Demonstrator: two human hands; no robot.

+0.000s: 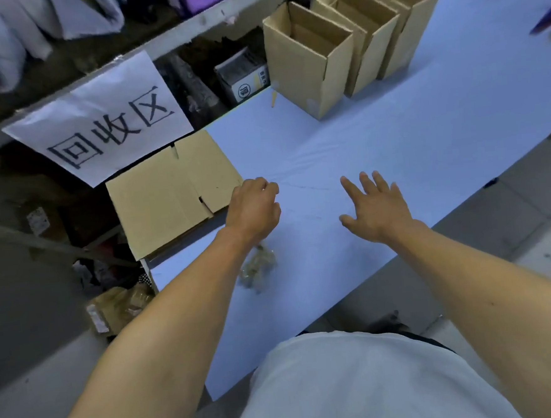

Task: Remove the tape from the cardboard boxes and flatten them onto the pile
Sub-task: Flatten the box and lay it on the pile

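Note:
A pile of flattened cardboard lies at the table's left end, under a paper sign. Three open cardboard boxes stand upright in a row at the back: the nearest box, a second box and a third box. My left hand hovers by the right edge of the pile with its fingers curled in. A blurred wad of clear crumpled tape sits just below that wrist; whether it touches the hand is unclear. My right hand is over the bare tabletop, palm down, fingers spread, holding nothing.
The white table runs from the near left to the far right. The sign hangs from a shelf rail, with dark clutter and a small printed box behind. Scrap packaging lies on the floor at the left.

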